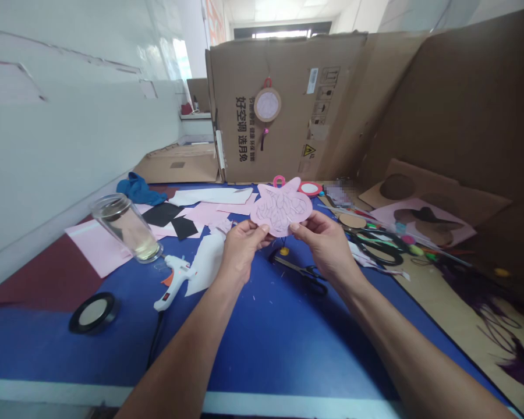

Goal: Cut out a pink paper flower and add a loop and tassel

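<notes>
Between both hands, raised above the blue tabletop, is a pink paper cutout (281, 208) with a rounded body, pointed top corners and raised line patterns on its face. A small pink ring (279, 181) shows at its top edge. My left hand (244, 247) pinches the lower left edge, thumb in front and fingers behind. On the lower right edge my right hand (325, 241) has the same kind of pinch. Below the cutout, black-handled scissors (303, 270) lie on the table, beside a small yellow piece (284, 251) on a dark cord.
A white glue gun (174, 280) with its cord, a glass tumbler (126, 227) and black tape (93, 312) lie left. Paper scraps (205, 212) spread behind. At right are cords (378, 247), cut cardboard and purple tassels (517, 364). A cardboard wall (288, 70) bears a round hanging ornament (268, 105).
</notes>
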Motion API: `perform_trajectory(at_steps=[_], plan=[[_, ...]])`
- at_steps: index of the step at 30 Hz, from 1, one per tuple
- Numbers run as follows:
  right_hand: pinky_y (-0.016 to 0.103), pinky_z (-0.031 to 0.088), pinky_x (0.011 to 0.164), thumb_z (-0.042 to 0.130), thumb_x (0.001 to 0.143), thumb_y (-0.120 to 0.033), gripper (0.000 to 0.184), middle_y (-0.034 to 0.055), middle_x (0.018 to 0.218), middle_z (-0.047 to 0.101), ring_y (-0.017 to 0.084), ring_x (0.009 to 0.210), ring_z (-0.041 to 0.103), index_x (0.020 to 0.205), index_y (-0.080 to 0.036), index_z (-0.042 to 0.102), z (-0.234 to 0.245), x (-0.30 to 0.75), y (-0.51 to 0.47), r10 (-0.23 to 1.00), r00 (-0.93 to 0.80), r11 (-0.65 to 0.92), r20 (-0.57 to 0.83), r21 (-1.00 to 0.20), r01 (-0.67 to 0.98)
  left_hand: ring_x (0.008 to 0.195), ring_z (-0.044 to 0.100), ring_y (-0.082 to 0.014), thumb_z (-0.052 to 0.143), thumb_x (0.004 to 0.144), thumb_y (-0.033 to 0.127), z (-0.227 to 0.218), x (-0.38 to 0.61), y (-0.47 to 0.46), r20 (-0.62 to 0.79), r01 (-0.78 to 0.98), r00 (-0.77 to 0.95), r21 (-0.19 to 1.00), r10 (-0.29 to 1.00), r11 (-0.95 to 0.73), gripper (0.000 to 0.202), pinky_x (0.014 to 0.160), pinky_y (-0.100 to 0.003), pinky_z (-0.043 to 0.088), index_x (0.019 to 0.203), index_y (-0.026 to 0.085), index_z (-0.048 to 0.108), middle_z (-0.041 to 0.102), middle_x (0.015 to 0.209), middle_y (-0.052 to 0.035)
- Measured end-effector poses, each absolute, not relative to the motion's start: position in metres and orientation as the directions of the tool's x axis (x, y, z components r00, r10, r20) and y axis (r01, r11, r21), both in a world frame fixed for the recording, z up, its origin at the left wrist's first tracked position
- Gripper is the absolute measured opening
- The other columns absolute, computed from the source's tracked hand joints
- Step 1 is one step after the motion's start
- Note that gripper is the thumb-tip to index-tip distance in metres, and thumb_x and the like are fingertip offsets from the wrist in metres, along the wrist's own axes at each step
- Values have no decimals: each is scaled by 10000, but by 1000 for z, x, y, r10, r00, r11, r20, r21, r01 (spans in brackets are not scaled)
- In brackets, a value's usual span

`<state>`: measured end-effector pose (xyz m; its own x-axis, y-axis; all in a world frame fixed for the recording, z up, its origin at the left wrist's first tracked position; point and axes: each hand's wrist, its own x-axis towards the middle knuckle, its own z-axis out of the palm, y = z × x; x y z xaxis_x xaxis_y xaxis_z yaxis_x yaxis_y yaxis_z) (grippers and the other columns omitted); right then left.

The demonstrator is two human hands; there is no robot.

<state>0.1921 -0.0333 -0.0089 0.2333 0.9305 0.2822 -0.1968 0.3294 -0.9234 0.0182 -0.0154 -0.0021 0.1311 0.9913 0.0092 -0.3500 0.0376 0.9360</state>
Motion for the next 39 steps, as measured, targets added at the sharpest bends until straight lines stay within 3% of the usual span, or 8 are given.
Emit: perform_trajectory(at_steps=[4,8,14,21,28,32,36,39], plan=[[350,553,809,931,697,-301,333,0,880,780,174,779,647,1000,-233,811,-9,194,-33,926,244,339,289,-920,-196,739,741,-166,816,763,288,-3,17,-14,10,-348,134,937,991,38,158,786,-304,566,795,175,709,781,778,-54],[358,555,813,918,713,-311,294,7,883,784,181,787,646,970,-233,798,-8,197,-32,917,258,356,305,-917,-180,763,766,-180,753,675,163,0,16,-14,9,-395,147,917,989,50,177,763,-292,564,849,175,722,784,823,-38],[345,554,803,936,690,-302,321,4,886,785,174,783,644,977,-240,805,-8,193,-34,926,247,338,285,-918,-207,726,741,-160,842,796,312,0,17,-16,11,-348,152,936,988,43,207,747,-286,559,893,163,737,787,785,-55],[306,503,711,956,676,-316,326,-15,827,736,149,731,573,957,-238,811,-5,195,-35,924,256,338,283,-920,-200,716,747,-143,817,813,218,-2,19,-16,27,-320,146,947,989,21,102,764,-273,562,815,169,727,781,749,-35],[303,456,666,937,691,-297,301,-18,813,711,147,708,546,957,-239,810,-4,200,-34,927,245,335,283,-920,-206,759,764,-160,844,730,189,1,16,-17,41,-341,200,939,979,31,205,777,-285,570,903,180,734,804,818,-37],[302,455,657,940,700,-305,322,-8,828,732,149,709,571,981,-233,799,-4,201,-34,943,201,302,264,-934,-191,814,766,-185,904,719,295,6,7,-12,57,-377,245,925,968,41,350,825,-327,596,1025,179,779,834,913,-73],[308,493,677,960,689,-320,352,2,836,748,157,733,612,980,-222,788,-5,202,-35,971,111,229,212,-957,-176,887,777,-238,923,745,469,7,0,-8,59,-385,266,921,962,50,427,834,-379,618,1041,183,810,847,1021,-114],[318,512,690,962,701,-332,364,0,834,747,154,722,610,999,-220,787,-7,203,-35,974,83,221,212,-968,-118,937,789,-283,937,737,481,6,-2,-6,21,-364,277,927,961,85,433,848,-417,628,1016,173,815,846,1005,-133]])
